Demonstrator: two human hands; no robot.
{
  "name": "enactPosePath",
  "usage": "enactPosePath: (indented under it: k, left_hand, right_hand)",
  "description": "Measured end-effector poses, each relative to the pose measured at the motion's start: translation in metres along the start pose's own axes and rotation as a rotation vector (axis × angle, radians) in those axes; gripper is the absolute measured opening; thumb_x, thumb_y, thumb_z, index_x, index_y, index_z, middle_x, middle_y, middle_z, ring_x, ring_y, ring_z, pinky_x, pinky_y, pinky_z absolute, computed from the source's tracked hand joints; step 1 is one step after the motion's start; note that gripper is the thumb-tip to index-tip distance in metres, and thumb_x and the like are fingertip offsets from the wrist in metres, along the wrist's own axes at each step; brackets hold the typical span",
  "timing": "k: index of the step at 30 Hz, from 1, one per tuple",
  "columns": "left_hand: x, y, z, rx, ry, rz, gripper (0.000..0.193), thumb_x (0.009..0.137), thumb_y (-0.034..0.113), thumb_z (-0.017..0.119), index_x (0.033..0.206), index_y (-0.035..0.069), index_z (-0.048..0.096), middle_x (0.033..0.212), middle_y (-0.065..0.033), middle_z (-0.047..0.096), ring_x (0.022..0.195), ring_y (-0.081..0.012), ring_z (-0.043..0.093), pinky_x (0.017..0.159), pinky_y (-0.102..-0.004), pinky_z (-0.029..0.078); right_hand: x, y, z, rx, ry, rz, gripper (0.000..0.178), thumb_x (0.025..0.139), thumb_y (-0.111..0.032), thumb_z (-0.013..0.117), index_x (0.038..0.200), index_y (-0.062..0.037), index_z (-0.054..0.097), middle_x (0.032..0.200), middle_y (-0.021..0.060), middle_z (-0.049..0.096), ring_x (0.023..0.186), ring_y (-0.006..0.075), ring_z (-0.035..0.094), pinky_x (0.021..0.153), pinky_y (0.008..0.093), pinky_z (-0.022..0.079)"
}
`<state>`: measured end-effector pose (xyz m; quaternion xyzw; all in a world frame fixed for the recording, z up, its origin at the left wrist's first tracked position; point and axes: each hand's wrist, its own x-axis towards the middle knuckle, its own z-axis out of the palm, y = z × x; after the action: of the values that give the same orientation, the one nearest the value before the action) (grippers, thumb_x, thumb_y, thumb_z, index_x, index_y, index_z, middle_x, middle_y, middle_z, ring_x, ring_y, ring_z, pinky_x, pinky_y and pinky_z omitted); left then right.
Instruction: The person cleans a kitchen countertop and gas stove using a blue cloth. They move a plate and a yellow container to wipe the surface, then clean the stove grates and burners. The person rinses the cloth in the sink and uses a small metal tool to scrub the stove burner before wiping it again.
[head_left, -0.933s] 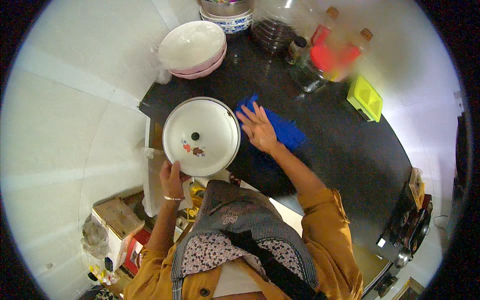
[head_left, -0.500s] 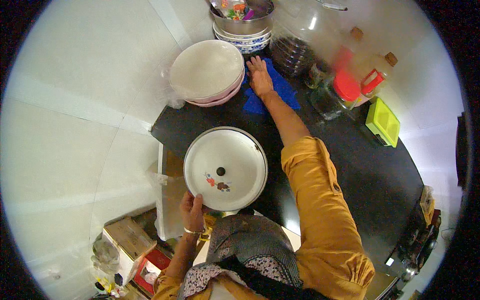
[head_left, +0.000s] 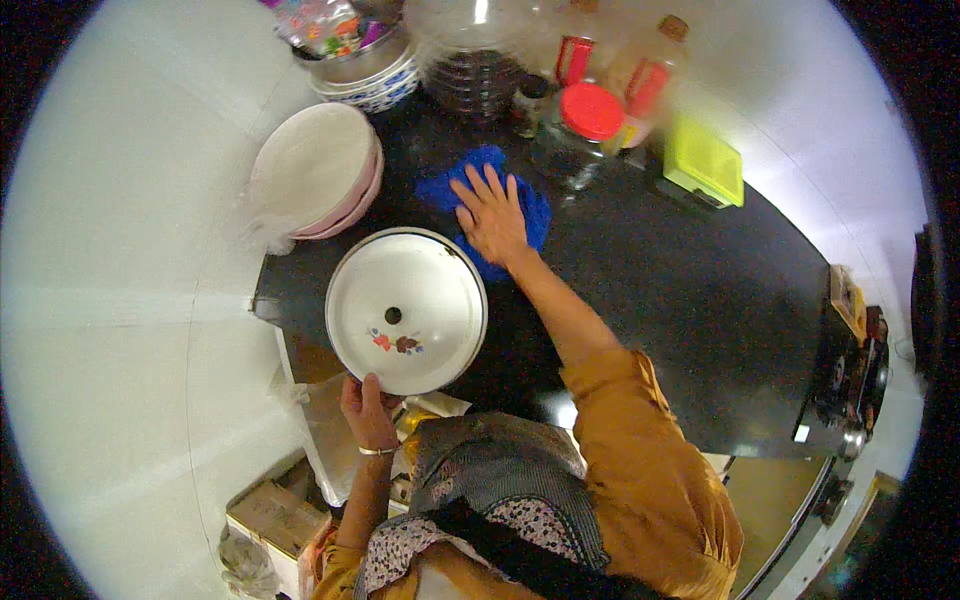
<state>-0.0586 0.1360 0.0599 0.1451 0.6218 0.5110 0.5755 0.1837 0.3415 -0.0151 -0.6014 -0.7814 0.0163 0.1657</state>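
Observation:
My left hand (head_left: 368, 410) grips the lower edge of a round white enamel lid (head_left: 440, 320), its thumb on the upper face. The lid has a dark rim, a dark round spot near its middle and a small flower pattern. It is held over the near left edge of the black counter. To its right, my right hand (head_left: 492, 220) lies flat with fingers spread on a crumpled blue cloth (head_left: 535, 212) on the counter. Pink-rimmed bowls (head_left: 310, 170), stacked with a pale inside showing, stand left of the cloth.
Behind are blue-and-white bowls (head_left: 385, 95) under a metal basin (head_left: 355, 68), and a large clear jar (head_left: 475, 80). A red-lidded jar (head_left: 590, 112), a corked bottle (head_left: 650, 75) and a lime-green box (head_left: 703, 165) stand back right. A cardboard box (head_left: 278, 515) sits low at left.
My right hand has drawn the blue cloth nearer and away from the bowls, its fingers now more spread. The view has swung to the right. The lid stays in my left hand.

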Motion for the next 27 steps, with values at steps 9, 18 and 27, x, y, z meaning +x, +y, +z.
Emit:
enactPosePath:
  k: [9,18,27]
  left_hand:
    - [0.068,0.013,0.044,-0.023,-0.143,0.031,0.02,0.09,0.016,0.049,0.102,0.001,0.047,0.096,-0.01,0.058,0.076,-0.0183,0.061,0.064,-0.0307,0.056]
    - [0.158,0.023,0.098,-0.137,-0.292,0.148,0.023,0.09,0.014,0.049,0.1,-0.005,0.043,0.101,-0.0192,0.056,0.083,-0.0268,0.063,0.073,-0.0399,0.057]
    - [0.23,0.039,0.141,-0.078,-0.409,0.36,0.027,0.089,0.019,0.052,0.098,-0.005,0.044,0.085,-0.0159,0.056,0.076,-0.0282,0.062,0.073,-0.0423,0.057]
  right_hand:
    - [-0.093,0.043,-0.062,-0.046,0.034,0.299,0.039,0.087,-0.019,0.05,0.125,-0.0107,0.048,0.138,0.0103,0.036,0.13,0.032,0.029,0.107,0.0487,0.021]
    - [0.003,0.135,-0.033,-0.201,0.056,0.316,0.038,0.089,-0.022,0.045,0.126,-0.0124,0.047,0.139,0.0077,0.037,0.13,0.0318,0.029,0.107,0.0482,0.02]
    - [0.011,0.128,-0.059,-0.376,0.119,0.436,0.045,0.092,-0.038,0.036,0.133,-0.0196,0.041,0.143,0.0099,0.03,0.131,0.0368,0.025,0.106,0.0524,0.016]
